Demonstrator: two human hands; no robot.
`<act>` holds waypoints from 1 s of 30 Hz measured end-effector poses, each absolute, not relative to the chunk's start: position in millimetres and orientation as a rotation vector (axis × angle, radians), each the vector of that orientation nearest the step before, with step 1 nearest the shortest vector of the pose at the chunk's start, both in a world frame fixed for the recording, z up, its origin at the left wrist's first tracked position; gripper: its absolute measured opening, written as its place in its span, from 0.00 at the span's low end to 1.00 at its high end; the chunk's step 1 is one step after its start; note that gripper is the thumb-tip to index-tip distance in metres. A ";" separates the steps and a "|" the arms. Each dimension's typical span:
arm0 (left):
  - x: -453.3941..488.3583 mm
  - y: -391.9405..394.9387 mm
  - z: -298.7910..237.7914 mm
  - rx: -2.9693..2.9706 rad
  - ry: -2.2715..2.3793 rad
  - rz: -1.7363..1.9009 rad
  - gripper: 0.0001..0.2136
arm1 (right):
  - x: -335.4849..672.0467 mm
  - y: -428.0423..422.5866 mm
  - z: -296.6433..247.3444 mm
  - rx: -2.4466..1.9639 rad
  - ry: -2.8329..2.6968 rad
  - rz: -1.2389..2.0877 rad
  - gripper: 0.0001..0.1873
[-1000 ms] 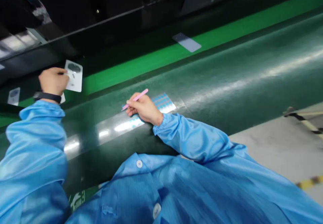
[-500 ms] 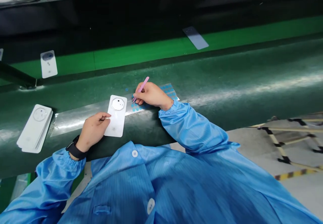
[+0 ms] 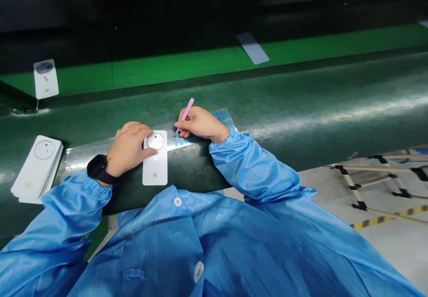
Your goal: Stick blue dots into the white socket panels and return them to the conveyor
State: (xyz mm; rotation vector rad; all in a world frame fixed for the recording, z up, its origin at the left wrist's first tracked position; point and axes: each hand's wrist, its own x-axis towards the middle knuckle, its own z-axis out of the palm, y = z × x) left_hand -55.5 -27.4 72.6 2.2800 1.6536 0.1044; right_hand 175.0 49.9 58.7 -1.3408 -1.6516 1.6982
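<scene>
A white phone back cover (image 3: 157, 170) with a round camera opening near its top lies on the dark green bench. My left hand (image 3: 127, 150) is closed at its upper left, thumb on the cover's face and fingers by the top edge. My right hand (image 3: 202, 124) pinches pink tweezers (image 3: 186, 113), tips pointing down at a sheet of blue round stickers (image 3: 223, 117). Part of that sheet is hidden beneath the hand. Whether the tips hold a sticker is too small to tell.
At the left lies a stack of white phone covers (image 3: 35, 165). Beyond the bench, a green conveyor strip (image 3: 140, 68) carries a cover (image 3: 46, 78) at left and another (image 3: 253, 47) farther right. A clear film strip (image 3: 87, 154) runs under my left hand. One loose blue dot (image 3: 167, 116) lies nearby.
My left hand has moved up the cover from its lower left edge to near the camera opening. The cover now sits straighter. The tweezers stay at the sticker sheet.
</scene>
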 end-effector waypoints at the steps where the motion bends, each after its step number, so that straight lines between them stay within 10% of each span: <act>1: -55.1 -24.7 68.3 2.283 1.641 0.116 0.22 | 176.1 50.2 58.0 -1.329 -1.614 1.717 0.12; 30: -42.3 -38.4 44.7 2.371 1.612 0.336 0.19 | 154.4 28.2 61.2 -1.397 -1.604 1.620 0.12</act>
